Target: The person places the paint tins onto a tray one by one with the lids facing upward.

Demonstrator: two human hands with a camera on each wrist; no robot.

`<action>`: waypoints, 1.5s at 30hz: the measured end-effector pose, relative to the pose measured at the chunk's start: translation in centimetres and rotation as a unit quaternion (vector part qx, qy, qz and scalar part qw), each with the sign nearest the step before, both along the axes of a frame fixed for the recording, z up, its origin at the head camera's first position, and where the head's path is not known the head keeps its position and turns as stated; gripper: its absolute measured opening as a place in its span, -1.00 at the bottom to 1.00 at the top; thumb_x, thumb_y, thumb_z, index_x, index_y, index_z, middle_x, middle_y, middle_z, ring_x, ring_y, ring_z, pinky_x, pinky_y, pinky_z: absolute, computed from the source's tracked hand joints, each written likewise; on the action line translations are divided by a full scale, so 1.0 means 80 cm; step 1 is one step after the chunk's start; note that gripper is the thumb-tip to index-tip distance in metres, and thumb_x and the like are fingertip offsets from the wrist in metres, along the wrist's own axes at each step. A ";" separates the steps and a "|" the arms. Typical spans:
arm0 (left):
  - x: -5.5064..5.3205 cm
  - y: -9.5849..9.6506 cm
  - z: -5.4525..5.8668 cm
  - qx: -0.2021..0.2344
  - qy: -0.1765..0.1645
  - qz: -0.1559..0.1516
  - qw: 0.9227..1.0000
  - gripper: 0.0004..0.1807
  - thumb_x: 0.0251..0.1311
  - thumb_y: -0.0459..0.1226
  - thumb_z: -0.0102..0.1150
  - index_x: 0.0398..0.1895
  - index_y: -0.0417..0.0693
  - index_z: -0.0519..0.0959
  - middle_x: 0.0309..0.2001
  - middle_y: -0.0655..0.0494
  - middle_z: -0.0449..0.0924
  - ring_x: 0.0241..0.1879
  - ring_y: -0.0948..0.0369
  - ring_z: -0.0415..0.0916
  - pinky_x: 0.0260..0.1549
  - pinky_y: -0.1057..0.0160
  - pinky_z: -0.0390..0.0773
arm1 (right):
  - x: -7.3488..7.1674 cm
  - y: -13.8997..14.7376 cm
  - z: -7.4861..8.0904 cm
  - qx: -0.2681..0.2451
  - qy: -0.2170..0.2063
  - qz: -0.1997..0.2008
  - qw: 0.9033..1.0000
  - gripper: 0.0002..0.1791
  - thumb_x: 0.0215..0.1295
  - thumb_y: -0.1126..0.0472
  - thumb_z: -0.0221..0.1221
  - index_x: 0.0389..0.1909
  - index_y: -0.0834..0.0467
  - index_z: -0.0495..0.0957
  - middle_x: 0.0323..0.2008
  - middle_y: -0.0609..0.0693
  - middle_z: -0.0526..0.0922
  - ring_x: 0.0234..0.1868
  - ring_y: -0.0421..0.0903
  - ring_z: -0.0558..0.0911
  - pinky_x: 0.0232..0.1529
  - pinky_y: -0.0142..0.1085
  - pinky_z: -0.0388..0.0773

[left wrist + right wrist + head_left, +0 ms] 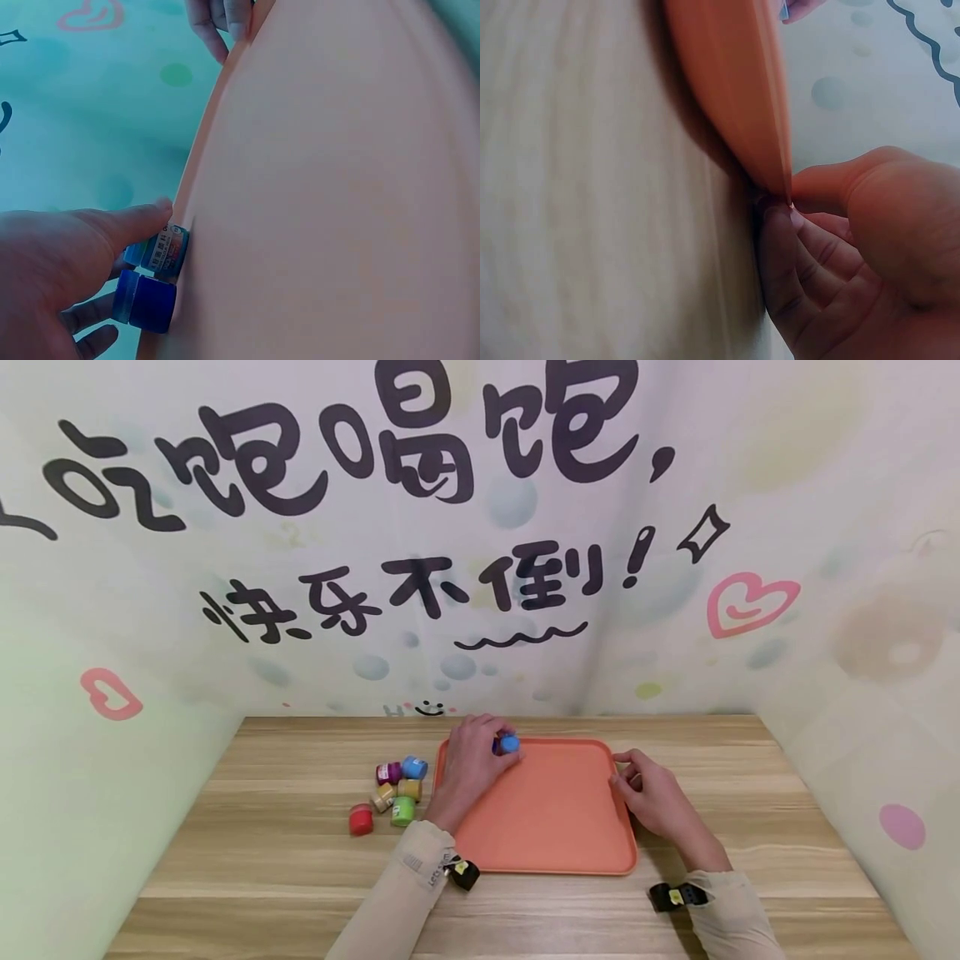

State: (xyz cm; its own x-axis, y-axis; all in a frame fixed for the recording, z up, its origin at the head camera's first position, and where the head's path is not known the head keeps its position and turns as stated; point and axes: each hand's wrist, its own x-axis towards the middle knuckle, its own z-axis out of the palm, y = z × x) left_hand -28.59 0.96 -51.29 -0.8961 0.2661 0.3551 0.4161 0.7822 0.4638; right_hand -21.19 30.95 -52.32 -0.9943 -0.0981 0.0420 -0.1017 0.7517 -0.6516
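Observation:
My left hand (474,758) is over the far left corner of an orange tray (555,810). Its thumb and fingers hold a light blue paint jar (166,247) and a dark blue paint jar (146,301) side by side, lying on their sides at the tray's edge. In the head view the light blue jar (510,743) shows past the fingers, while the dark one is mostly hidden. At the tray's right side, my right hand (654,795) pinches the rim between thumb and fingers, as the right wrist view shows close up.
Left of the tray, several small paint jars lie grouped on the wooden table (262,827): purple (388,772), blue (415,767), two yellowish ones (409,789), green (402,811) and red (361,819). A printed wall backdrop (480,677) rises behind the table's far edge.

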 end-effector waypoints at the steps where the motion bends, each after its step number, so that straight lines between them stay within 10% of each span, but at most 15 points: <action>1: 0.000 0.000 0.000 -0.001 -0.001 0.002 1.000 -0.66 0.00 0.05 0.53 -0.18 0.19 0.71 -0.08 0.23 0.70 0.01 0.11 0.53 -0.01 0.06 0.50 | 0.000 0.000 0.000 0.000 0.000 0.000 1.000 -0.60 0.43 0.21 0.20 0.22 0.22 0.45 -0.33 0.02 0.60 -0.42 -0.14 0.58 -0.44 -0.37 0.57; 45: 0.022 -0.030 0.016 0.035 -0.004 0.003 0.999 -0.45 -0.07 0.09 0.56 0.02 0.16 0.67 0.05 0.18 0.67 0.12 0.08 0.56 0.20 -0.08 0.48 | 0.000 -0.002 0.000 0.007 -0.003 -0.005 1.000 -0.59 0.43 0.20 0.19 0.23 0.21 0.44 -0.31 0.02 0.61 -0.40 -0.15 0.59 -0.42 -0.37 0.58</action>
